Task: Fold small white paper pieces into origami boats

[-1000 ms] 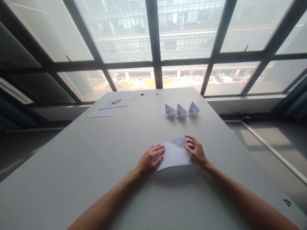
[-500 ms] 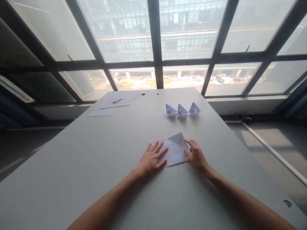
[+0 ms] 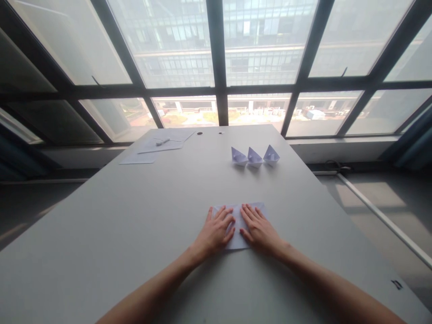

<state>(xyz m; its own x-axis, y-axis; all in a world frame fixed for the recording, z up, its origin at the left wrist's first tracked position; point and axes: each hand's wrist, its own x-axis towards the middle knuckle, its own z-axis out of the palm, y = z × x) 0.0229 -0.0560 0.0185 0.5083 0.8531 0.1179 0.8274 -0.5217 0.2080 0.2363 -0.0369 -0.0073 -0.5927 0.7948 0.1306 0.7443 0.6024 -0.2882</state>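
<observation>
A white sheet of paper (image 3: 237, 242) lies flat on the table in front of me, largely covered by my hands. My left hand (image 3: 216, 230) rests palm down on its left part, fingers spread. On its right part my right hand (image 3: 259, 229) lies flat, fingers stretched forward and the thumb pointing toward the left hand. Whatever folds are under the palms are hidden. Beyond the hands, three folded paper boats stand in a row: a left boat (image 3: 238, 157), a middle boat (image 3: 254, 158) and a right boat (image 3: 271, 155).
The white table (image 3: 135, 216) reaches to the window wall. At its far left lie loose paper sheets (image 3: 138, 158), with a white pen-like item (image 3: 162, 141) on top. A round hole (image 3: 200, 133) sits near the far edge. A small dark object (image 3: 397, 284) is at the right edge.
The right hand has gone from pinching the paper's right side to lying flat on it. The raised upper-right flap is now down, and the paper sits slightly nearer to me.
</observation>
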